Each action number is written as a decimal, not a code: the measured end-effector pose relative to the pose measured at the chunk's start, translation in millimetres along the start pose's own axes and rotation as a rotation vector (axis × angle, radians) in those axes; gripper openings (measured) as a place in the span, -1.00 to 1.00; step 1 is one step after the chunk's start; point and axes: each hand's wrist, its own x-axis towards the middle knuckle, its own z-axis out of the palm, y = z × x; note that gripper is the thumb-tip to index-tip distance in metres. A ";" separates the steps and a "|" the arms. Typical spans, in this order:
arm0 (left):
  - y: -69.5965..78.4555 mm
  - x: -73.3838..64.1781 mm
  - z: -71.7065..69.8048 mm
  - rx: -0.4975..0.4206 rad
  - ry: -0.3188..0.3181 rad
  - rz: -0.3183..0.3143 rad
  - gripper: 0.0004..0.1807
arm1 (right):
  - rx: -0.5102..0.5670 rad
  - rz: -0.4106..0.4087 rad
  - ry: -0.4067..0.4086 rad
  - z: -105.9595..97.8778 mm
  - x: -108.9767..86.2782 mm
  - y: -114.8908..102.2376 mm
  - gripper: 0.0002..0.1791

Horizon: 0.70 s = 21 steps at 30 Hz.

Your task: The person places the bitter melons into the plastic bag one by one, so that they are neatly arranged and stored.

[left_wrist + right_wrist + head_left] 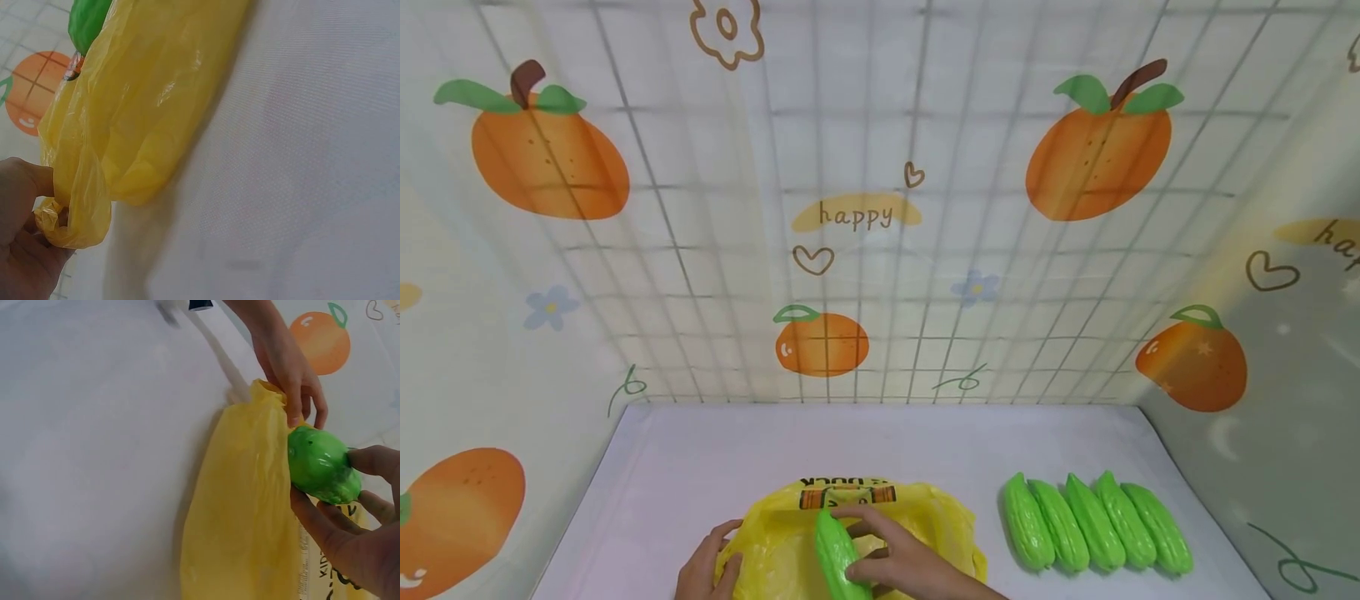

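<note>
Visibly, right fingers [380,464] grip a glossy green gourd [837,554], long axis forward-left; left fingers [28,178] pinch the crinkled plastic bag [162,94].

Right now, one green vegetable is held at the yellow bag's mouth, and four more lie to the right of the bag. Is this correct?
Not four: five more green vegetables lie to the right of the yellow bag, as the head view shows.
</note>
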 end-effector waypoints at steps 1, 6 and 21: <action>-0.1 0.1 -0.1 0.001 -0.002 -0.007 -0.60 | 0.004 0.012 -0.001 0.8 0.7 0.4 -0.40; 0.9 0.5 -0.5 0.003 -0.011 -0.042 -0.60 | 0.007 0.038 0.005 4.5 3.9 0.6 -0.40; 6.3 -1.8 -4.1 -0.025 0.013 -0.002 -0.60 | 0.097 0.036 0.026 25.9 23.5 6.6 -0.36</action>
